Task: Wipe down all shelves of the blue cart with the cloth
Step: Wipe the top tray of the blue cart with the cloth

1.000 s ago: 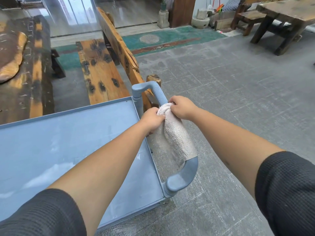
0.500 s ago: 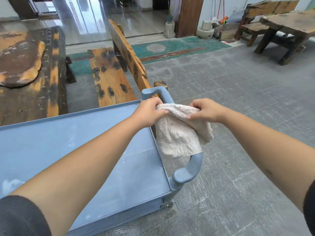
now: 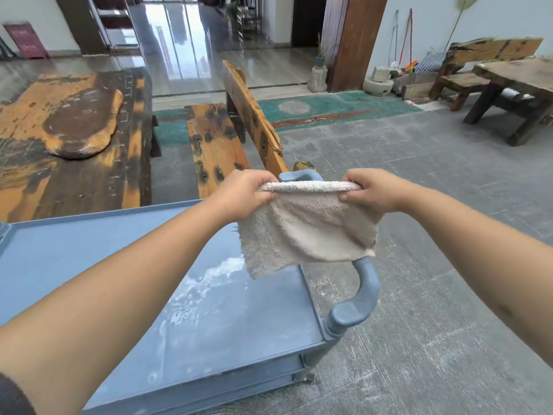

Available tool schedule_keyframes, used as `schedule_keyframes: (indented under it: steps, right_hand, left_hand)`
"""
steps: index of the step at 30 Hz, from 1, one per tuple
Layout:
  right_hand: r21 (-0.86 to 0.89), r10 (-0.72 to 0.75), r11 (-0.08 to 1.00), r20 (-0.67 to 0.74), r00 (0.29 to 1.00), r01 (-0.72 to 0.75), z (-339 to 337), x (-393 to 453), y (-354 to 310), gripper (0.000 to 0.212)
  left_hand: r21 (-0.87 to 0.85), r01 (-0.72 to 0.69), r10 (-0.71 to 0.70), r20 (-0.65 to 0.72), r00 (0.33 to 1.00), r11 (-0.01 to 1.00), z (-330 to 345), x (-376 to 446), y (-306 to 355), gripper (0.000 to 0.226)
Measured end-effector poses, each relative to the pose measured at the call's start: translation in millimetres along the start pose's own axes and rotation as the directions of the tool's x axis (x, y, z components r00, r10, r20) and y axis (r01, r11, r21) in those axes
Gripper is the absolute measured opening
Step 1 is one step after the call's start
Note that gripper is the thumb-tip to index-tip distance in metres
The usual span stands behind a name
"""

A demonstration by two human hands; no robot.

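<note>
Hanging between both hands, the cloth (image 3: 302,232) is a nubby beige terry square, its top edge pulled taut and the rest drooping in soft folds. The left hand (image 3: 244,194) and right hand (image 3: 369,190) each pinch an upper corner with curled fingers. It hangs above the cart (image 3: 89,253) at the handle (image 3: 357,304) end (a rounded blue plastic loop). The cart's flat, rimmed top shelf holds only whitish smears. Rough wooden benches (image 3: 215,139) stand beyond.
</note>
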State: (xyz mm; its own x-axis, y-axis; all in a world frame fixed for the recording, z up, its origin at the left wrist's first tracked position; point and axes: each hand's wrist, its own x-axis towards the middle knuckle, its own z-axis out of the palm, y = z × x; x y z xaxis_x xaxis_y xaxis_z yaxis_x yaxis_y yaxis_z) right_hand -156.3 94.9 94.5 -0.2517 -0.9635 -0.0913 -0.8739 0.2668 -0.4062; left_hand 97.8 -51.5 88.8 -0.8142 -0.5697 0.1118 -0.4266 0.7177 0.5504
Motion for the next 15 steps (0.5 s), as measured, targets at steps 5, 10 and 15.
schedule_keyframes:
  steps: [5, 10, 15]
  right_hand:
    - [0.266, 0.017, 0.964, 0.063, 0.998, -0.034, 6.2, 26.4, -38.0, 0.019]
    - [0.575, 0.217, 0.791, 0.051, 0.975, -0.207, 40.0, 58.8, -81.1, 0.017]
    - [0.769, 0.31, 0.55, 0.175, 0.934, -0.326, 76.1, 76.9, -137.9, 0.015]
  left_hand:
    - [-0.099, 0.172, -0.177, -0.041, 0.983, 0.98, -25.2, -6.5, -31.3, 0.029]
    - [-0.477, 0.4, -0.396, 0.113, 0.911, 0.783, -27.2, -5.2, -67.7, 0.026]
    - [-0.605, 0.463, -0.361, 0.291, 0.886, 0.648, -18.8, -0.7, -86.6, 0.022]
